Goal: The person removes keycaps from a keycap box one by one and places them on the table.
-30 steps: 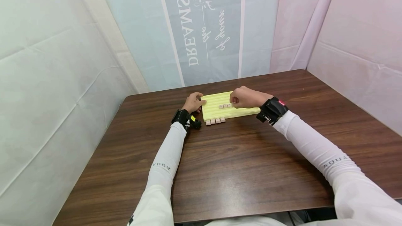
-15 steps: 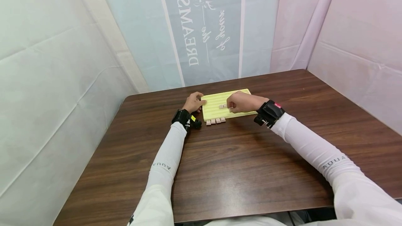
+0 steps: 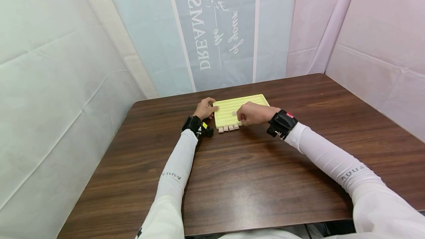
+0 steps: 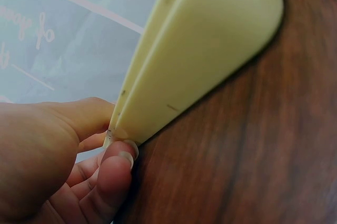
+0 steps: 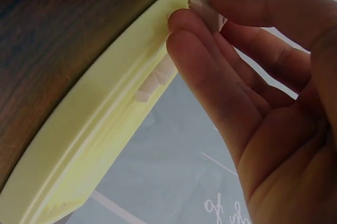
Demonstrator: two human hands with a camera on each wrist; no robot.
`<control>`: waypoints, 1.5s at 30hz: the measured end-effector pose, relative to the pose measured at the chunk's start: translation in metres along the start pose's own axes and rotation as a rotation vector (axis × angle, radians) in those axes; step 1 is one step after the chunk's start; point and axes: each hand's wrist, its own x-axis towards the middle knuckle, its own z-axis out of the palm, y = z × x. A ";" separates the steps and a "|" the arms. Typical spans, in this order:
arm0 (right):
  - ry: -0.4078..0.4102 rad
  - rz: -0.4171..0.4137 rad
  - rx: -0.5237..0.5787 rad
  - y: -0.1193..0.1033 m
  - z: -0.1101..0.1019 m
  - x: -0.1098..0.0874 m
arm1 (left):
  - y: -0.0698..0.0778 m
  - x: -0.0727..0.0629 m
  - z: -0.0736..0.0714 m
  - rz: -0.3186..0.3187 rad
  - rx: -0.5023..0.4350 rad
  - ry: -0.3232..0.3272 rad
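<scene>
A yellow ridged tray [image 3: 232,104] lies on the table, tilted a little in the head view. My left hand [image 3: 204,108] grips its left end, fingers and thumb at the corner of the tray [image 4: 205,45] in the left wrist view. My right hand [image 3: 254,114] is over the tray's front edge and pinches a beige keycap [image 5: 206,11] between thumb and fingers. More keycaps [image 5: 152,83] sit in a groove of the tray, partly hidden by the right hand in the head view. Along the front edge stands a short row of several keycaps [image 3: 231,128].
The brown wooden table [image 3: 232,180] stretches out to the front and both sides of the tray. Behind it hangs a pale blue printed cloth [image 3: 229,65], and white cloth walls [image 3: 66,84] close off the sides.
My right hand has moved left and toward the front edge of the tray, baring more of its right end and covering more of the keycaps. The left hand has stayed in place.
</scene>
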 end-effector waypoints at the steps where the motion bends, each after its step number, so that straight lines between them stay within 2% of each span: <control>1: -0.003 0.004 -0.001 0.000 0.001 0.001 | 0.000 0.000 0.000 -0.001 -0.001 0.000; 12: -0.011 0.023 -0.009 0.001 0.006 0.004 | -0.001 0.001 -0.001 0.009 0.002 -0.005; 32: -0.014 0.007 -0.045 0.002 0.010 0.006 | -0.005 0.004 0.000 -0.009 -0.006 -0.010; 45: -0.037 0.023 -0.008 -0.001 0.010 0.006 | -0.006 0.005 0.000 -0.007 -0.010 -0.009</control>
